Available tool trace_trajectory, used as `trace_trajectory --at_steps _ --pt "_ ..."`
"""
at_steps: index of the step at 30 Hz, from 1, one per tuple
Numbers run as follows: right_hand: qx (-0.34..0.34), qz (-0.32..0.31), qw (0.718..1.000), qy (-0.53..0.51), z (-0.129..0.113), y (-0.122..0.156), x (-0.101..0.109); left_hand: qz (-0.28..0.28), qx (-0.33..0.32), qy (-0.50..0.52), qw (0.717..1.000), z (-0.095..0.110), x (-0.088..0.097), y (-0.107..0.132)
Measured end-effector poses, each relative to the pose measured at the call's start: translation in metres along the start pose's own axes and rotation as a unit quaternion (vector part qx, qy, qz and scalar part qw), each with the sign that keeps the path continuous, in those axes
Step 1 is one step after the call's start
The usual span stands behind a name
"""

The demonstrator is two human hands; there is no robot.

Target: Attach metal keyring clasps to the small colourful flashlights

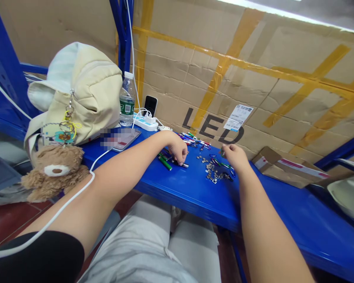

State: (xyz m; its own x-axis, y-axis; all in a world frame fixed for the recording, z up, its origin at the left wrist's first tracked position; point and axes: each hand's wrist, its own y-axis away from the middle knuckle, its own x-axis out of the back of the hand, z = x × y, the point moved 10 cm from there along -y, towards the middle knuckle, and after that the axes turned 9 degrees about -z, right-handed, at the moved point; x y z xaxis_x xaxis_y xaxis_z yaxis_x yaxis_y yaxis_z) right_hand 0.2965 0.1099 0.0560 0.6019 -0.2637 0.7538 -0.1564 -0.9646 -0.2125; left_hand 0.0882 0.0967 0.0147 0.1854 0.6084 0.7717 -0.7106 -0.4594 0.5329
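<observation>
My left hand (177, 150) rests on the blue shelf (183, 188), fingers curled down on a small silver-tipped tube (184, 165). Beside it lie green pen-like sticks (164, 162). My right hand (235, 156) is closed in a pinch on a small green piece (222, 151). Between and below the hands lies a scatter of small metal parts and clips (215, 172). A pile of coloured sticks (194, 140) lies behind my left hand.
A cream backpack (82, 94) with a teddy bear charm (54, 171) stands at left. A phone (125, 138), water bottle (126, 102), power strip (146, 122), cardboard wall (253, 78) and an open carton (289, 169) are around. A white cable (61, 212) crosses my left arm.
</observation>
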Motion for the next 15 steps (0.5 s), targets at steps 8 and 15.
trace_trajectory --at_steps 8,15 --pt "-0.099 -0.112 0.945 0.289 0.026 0.002 -0.008 0.009 -0.002 -0.038 0.999 0.001 0.003 0.002" --pt "-0.019 -0.075 0.963 0.259 -0.003 0.007 -0.013 0.037 0.009 -0.024 0.999 -0.005 0.01 0.005"
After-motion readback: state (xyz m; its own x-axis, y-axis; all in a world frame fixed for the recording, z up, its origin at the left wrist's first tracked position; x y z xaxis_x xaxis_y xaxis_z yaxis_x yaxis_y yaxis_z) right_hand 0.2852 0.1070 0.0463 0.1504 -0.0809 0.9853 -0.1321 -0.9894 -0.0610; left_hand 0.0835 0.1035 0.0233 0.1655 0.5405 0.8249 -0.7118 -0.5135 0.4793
